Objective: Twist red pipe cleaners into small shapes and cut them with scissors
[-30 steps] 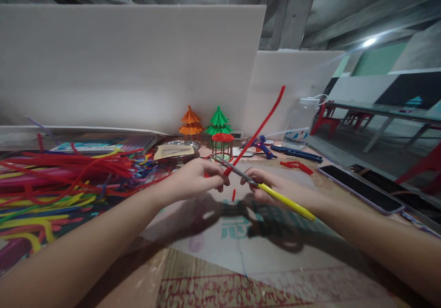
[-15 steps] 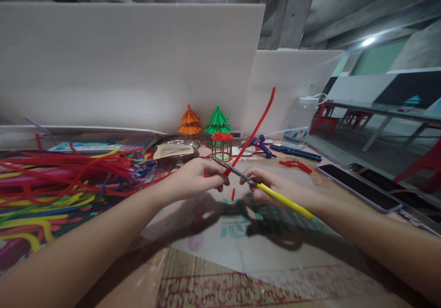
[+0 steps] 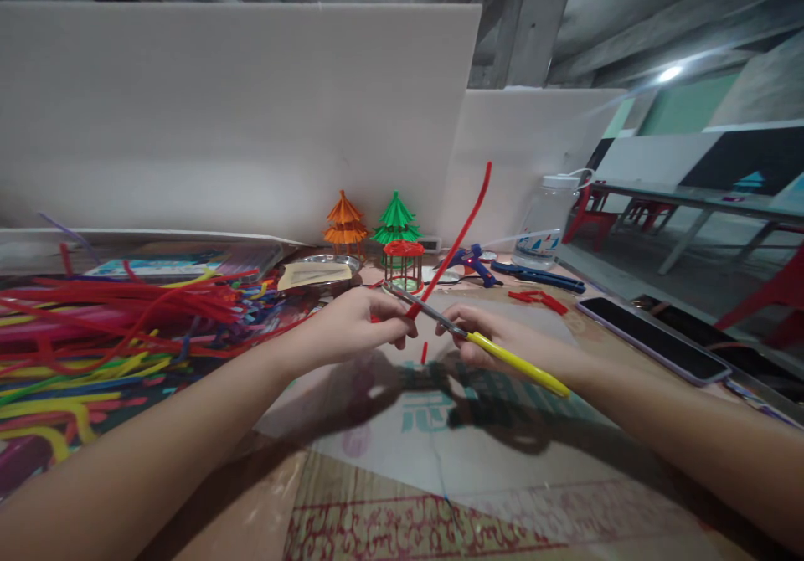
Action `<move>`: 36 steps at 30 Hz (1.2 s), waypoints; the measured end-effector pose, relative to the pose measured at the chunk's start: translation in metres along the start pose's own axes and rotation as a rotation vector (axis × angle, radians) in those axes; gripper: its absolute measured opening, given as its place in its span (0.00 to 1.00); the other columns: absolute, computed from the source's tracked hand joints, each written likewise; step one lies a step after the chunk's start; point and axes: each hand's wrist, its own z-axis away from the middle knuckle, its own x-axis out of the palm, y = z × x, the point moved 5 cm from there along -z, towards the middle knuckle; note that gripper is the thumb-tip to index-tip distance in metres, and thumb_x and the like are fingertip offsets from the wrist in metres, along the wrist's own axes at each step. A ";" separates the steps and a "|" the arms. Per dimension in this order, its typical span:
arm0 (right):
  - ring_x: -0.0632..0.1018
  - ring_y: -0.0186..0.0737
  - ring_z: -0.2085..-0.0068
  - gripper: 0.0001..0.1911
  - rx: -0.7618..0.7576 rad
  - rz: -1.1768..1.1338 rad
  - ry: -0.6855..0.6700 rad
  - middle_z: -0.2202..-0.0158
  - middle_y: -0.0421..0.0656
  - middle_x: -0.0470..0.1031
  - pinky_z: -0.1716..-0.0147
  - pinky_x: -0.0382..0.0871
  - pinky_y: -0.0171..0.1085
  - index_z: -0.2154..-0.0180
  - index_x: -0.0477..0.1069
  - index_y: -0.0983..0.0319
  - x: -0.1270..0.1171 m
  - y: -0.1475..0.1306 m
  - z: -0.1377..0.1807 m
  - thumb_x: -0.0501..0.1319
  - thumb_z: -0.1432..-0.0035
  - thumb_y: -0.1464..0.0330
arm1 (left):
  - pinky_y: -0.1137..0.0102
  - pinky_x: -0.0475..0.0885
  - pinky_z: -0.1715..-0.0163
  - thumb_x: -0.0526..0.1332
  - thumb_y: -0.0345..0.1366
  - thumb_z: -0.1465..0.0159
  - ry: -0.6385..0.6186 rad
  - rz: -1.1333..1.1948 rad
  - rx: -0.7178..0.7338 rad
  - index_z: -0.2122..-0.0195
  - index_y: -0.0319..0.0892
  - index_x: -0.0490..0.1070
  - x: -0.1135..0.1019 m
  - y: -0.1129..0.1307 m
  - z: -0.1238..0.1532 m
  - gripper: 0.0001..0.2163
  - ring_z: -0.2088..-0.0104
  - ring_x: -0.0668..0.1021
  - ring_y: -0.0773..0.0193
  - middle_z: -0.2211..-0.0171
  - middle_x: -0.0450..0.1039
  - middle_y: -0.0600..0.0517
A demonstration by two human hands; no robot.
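My left hand (image 3: 358,324) is closed in a pinch on a long red pipe cleaner (image 3: 457,236) that rises up and to the right. My right hand (image 3: 496,345) grips yellow-handled scissors (image 3: 481,342); the blades cross the pipe cleaner right by my left fingertips. A short red cut piece (image 3: 425,352) lies on the paper just below the blades. A small red-roofed pavilion model (image 3: 403,265) stands behind my hands, with an orange tree model (image 3: 344,221) and a green tree model (image 3: 397,219) behind it.
A heap of coloured pipe cleaners (image 3: 113,318) covers the left of the table. A glue gun (image 3: 472,261), red scraps (image 3: 533,298), a plastic bottle (image 3: 551,219) and a phone (image 3: 653,342) lie to the right. White boards (image 3: 239,117) wall the back.
The free end of the red pipe cleaner has swung left and a little lower. Both hands and the scissors stay almost still.
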 end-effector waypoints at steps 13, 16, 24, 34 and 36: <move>0.67 0.34 0.68 0.22 0.004 -0.013 0.056 0.66 0.40 0.67 0.72 0.62 0.33 0.55 0.66 0.58 0.001 0.002 -0.002 0.60 0.44 0.51 | 0.74 0.69 0.68 0.57 0.33 0.40 -0.018 -0.017 0.005 0.69 0.39 0.77 0.001 0.001 0.000 0.10 0.69 0.77 0.66 0.71 0.77 0.52; 0.63 0.31 0.74 0.22 0.039 -0.015 0.075 0.71 0.37 0.64 0.78 0.58 0.31 0.57 0.65 0.59 0.002 0.007 -0.002 0.60 0.44 0.50 | 0.74 0.69 0.69 0.57 0.35 0.39 -0.007 -0.049 0.010 0.71 0.39 0.78 0.001 0.001 0.000 0.10 0.70 0.77 0.65 0.72 0.77 0.51; 0.71 0.36 0.73 0.24 0.102 0.286 0.225 0.67 0.43 0.73 0.75 0.64 0.35 0.52 0.69 0.60 -0.022 0.021 -0.010 0.59 0.43 0.51 | 0.73 0.63 0.77 0.57 0.47 0.39 -0.020 -0.144 -0.092 0.69 0.41 0.79 -0.010 -0.025 -0.004 0.16 0.78 0.72 0.66 0.77 0.75 0.54; 0.75 0.45 0.58 0.20 0.024 0.519 0.033 0.55 0.44 0.76 0.61 0.67 0.38 0.50 0.72 0.56 -0.008 0.020 -0.006 0.63 0.46 0.60 | 0.70 0.68 0.69 0.60 0.44 0.43 0.168 -0.402 -0.127 0.66 0.43 0.80 -0.034 -0.079 -0.015 0.13 0.68 0.79 0.58 0.68 0.81 0.50; 0.75 0.44 0.56 0.21 0.000 0.538 -0.018 0.53 0.45 0.75 0.59 0.67 0.38 0.47 0.70 0.54 0.001 0.020 -0.005 0.61 0.44 0.64 | 0.70 0.68 0.66 0.58 0.43 0.42 0.183 -0.413 -0.102 0.64 0.42 0.79 -0.031 -0.077 -0.015 0.14 0.66 0.79 0.58 0.65 0.80 0.49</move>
